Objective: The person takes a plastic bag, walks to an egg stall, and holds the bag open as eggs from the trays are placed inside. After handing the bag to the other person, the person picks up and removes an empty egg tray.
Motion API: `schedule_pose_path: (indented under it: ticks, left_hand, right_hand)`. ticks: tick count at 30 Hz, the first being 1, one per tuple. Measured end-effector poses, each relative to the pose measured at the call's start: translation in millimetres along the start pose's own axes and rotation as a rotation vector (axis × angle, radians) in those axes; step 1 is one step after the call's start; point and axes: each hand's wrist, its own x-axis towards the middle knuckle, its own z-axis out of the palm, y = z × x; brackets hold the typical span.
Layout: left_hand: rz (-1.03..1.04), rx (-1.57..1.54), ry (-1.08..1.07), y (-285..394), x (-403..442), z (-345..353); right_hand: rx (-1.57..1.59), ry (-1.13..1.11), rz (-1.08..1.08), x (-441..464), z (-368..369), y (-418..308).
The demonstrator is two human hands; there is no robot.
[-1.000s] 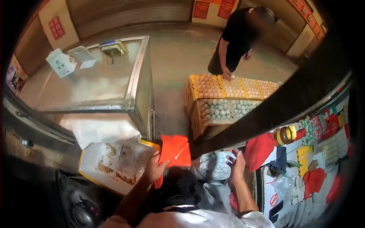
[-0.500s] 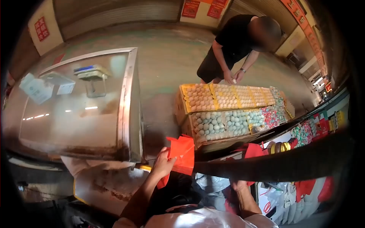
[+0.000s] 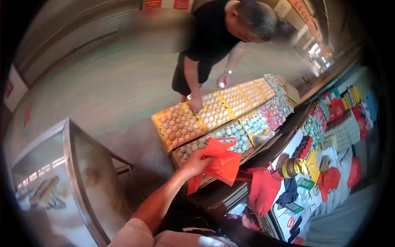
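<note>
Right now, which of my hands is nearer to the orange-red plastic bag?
Left: your left hand grips the orange-red bag; your right hand cannot be made out.

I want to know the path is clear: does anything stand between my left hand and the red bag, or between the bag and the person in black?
Nothing visible separates your left hand from the red bag; the hand grips it. Between the bag and the person in black lie rows of eggs.

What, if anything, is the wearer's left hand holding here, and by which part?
The left hand holds a red plastic bag, gripped at its left side as pictured; some of it hangs below the hand.
</note>
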Motion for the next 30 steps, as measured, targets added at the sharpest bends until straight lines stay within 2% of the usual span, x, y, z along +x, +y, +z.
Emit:
schedule_pose_path:
  ticks: [2,3,6,10,12,15,16,18,19,20,21,22,23,24,26,27,29,30]
  left_hand:
    - [0.086,-0.244,-0.256,4.2,19.7,15.8]
    - [0.044,-0.104,-0.295,6.5,28.7,24.7]
    - [-0.011,-0.107,-0.483,19.1,44.2,40.1]
    - [0.016,-0.036,-0.646,22.2,69.9,42.4]
    - [-0.018,0.024,-0.699,46.1,80.4,28.8]
    - [-0.181,-0.004,-0.665,51.8,102.5,-7.9]
    - [-0.193,0.018,-0.697,51.2,113.3,-25.9]
    - [-0.279,0.003,-0.587,44.6,134.3,-66.4]
    - [-0.299,0.026,-0.639,38.4,147.8,-89.3]
    - [-0.354,-0.022,-0.601,31.9,163.5,-113.2]
    - [-0.406,-0.063,-0.564,28.2,183.0,-135.0]
    - [-0.419,-0.034,-0.617,36.2,202.8,-152.3]
    - [-0.428,0.033,-0.623,48.4,217.2,-170.7]
    - [-0.437,0.093,-0.616,57.2,230.4,-190.0]
    - [-0.531,-0.042,-0.681,43.6,256.2,-232.1]
    - [-0.523,-0.009,-0.69,46.5,265.8,-248.6]
    - [-0.429,0.061,-0.741,59.8,288.7,-267.9]
    - [-0.423,0.05,-0.747,62.5,299.3,-274.4]
  right_hand:
    - [0.019,0.106,0.008,-2.2,-1.9,12.5]
    - [0.025,0.147,0.01,-1.4,-1.4,18.3]
    - [0.059,0.27,0.021,-3.5,3.1,45.1]
    - [0.06,0.423,0.071,-7.3,16.9,86.2]
    - [0.036,0.467,0.131,-11.0,36.9,116.9]
    - [-0.12,0.42,0.208,-27.5,87.7,192.6]
    - [-0.221,0.366,0.144,-25.1,111.2,208.0]
    - [-0.306,0.312,0.044,2.0,155.8,242.1]
    - [0.05,0.457,0.387,28.8,189.7,242.4]
    - [0.255,0.556,0.158,50.4,232.1,144.6]
    - [0.448,0.595,0.051,86.5,251.5,127.7]
    - [0.258,0.625,0.006,118.7,269.8,61.4]
    - [0.5,0.569,-0.032,149.4,288.2,7.5]
    - [0.625,0.464,-0.178,177.4,306.0,-19.4]
    - [0.849,0.114,-0.284,223.4,328.3,-78.1]
    - [0.851,0.12,-0.277,235.8,341.6,-98.4]
    - [0.789,-0.132,-0.395,267.1,363.4,-136.5]
    - [0.778,-0.126,-0.4,279.2,371.3,-150.8]
